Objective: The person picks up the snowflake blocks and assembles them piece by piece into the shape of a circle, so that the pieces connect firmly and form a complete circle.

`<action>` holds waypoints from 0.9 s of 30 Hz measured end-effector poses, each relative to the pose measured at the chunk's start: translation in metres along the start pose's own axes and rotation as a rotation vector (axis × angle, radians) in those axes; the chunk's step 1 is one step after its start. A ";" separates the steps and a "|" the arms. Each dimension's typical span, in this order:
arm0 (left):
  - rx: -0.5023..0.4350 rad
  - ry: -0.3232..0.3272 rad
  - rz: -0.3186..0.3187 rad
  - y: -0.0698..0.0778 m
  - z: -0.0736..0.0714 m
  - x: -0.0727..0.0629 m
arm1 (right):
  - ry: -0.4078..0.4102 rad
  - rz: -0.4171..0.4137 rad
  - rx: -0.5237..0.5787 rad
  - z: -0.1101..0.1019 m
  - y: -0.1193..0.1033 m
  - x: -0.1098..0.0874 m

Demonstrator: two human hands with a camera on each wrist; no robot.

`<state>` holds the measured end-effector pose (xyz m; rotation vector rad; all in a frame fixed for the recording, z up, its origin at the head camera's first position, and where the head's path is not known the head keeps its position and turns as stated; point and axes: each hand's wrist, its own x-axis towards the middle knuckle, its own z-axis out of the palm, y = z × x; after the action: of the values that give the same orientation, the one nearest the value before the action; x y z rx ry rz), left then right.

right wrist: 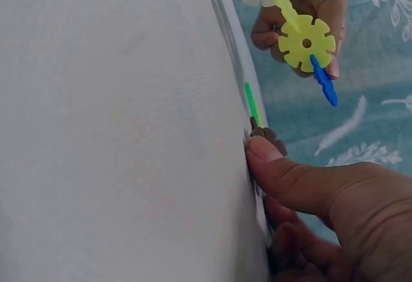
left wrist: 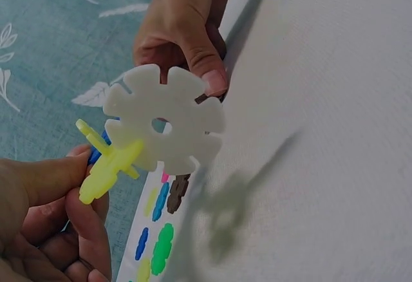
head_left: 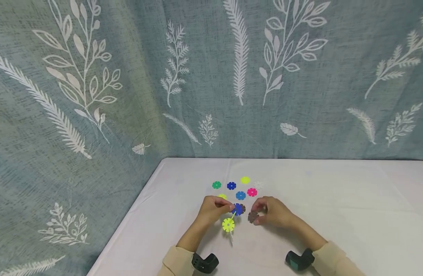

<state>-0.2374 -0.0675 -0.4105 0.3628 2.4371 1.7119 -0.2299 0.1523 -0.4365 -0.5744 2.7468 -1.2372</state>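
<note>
My left hand [head_left: 213, 209] pinches a blue notched disc [head_left: 237, 209] at one end of a linked chain. Slotted onto it are yellow discs [head_left: 228, 225], one face-on and one edge-on in the right wrist view. A white notched disc [left wrist: 161, 118] forms the chain's far end. Between thumb and fingertips, my right hand [head_left: 275, 212] holds a loose brown notched disc [head_left: 253, 217], a short gap to the right of the chain. Fingers partly cover that brown disc in the right wrist view [right wrist: 267, 134].
Beyond the hands, loose discs lie on the white-covered table [head_left: 335, 191]: green [head_left: 216, 185], dark blue [head_left: 231, 186], yellow [head_left: 245, 180], light blue [head_left: 240, 195], pink [head_left: 252, 192], white [head_left: 259, 185], and a brown one [head_left: 244, 208] partly hidden. A leaf-patterned curtain [head_left: 211, 76] hangs behind.
</note>
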 end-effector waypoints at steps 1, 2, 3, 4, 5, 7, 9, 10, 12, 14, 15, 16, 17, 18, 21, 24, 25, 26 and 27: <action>-0.003 0.000 -0.002 0.001 0.000 0.000 | 0.002 -0.006 0.015 0.000 0.001 0.000; -0.008 -0.001 -0.001 0.002 0.001 0.001 | 0.006 -0.011 0.027 0.000 0.002 0.001; -0.010 -0.008 -0.001 0.002 0.002 0.002 | 0.012 -0.014 0.049 0.000 0.004 0.000; -0.009 -0.016 0.002 0.003 0.004 0.003 | 0.018 -0.018 0.072 -0.001 0.005 -0.001; -0.009 -0.024 0.006 0.003 0.005 0.005 | 0.026 -0.017 0.092 -0.002 0.007 -0.003; -0.007 -0.042 0.006 0.003 0.008 0.007 | 0.055 -0.016 0.116 -0.003 0.008 -0.005; -0.002 -0.059 0.006 0.003 0.010 0.009 | 0.097 -0.014 0.141 -0.003 0.008 -0.006; 0.002 -0.065 0.004 0.003 0.011 0.010 | 0.125 -0.019 0.141 -0.003 0.007 -0.006; 0.011 -0.076 -0.001 0.003 0.012 0.011 | 0.181 -0.030 0.132 -0.004 0.005 -0.006; 0.024 -0.084 -0.008 0.004 0.013 0.012 | 0.227 -0.038 0.135 -0.004 0.001 -0.006; 0.029 -0.089 -0.010 0.005 0.014 0.012 | 0.247 -0.044 0.129 -0.004 0.000 -0.006; 0.035 -0.095 -0.012 0.006 0.014 0.013 | 0.260 -0.043 0.130 -0.005 -0.002 -0.006; 0.037 -0.102 -0.012 0.007 0.016 0.014 | 0.272 -0.039 0.129 -0.006 -0.003 -0.007; 0.039 -0.108 -0.014 0.008 0.017 0.014 | 0.283 -0.038 0.123 -0.006 -0.003 -0.007; 0.041 -0.123 -0.021 0.010 0.021 0.017 | 0.325 -0.054 0.063 -0.008 -0.006 -0.010; 0.023 -0.118 -0.045 0.010 0.026 0.018 | 0.372 -0.123 -0.044 -0.009 -0.011 -0.012; 0.011 -0.108 -0.060 0.010 0.027 0.017 | 0.385 -0.151 -0.072 -0.008 -0.013 -0.012; -0.003 -0.096 -0.070 0.009 0.027 0.017 | 0.396 -0.181 -0.097 -0.007 -0.014 -0.010; -0.012 -0.084 -0.083 0.009 0.027 0.017 | 0.408 -0.209 -0.120 -0.006 -0.016 -0.009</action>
<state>-0.2457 -0.0359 -0.4110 0.3201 2.3475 1.6436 -0.2183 0.1498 -0.4215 -0.7054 3.1847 -1.3735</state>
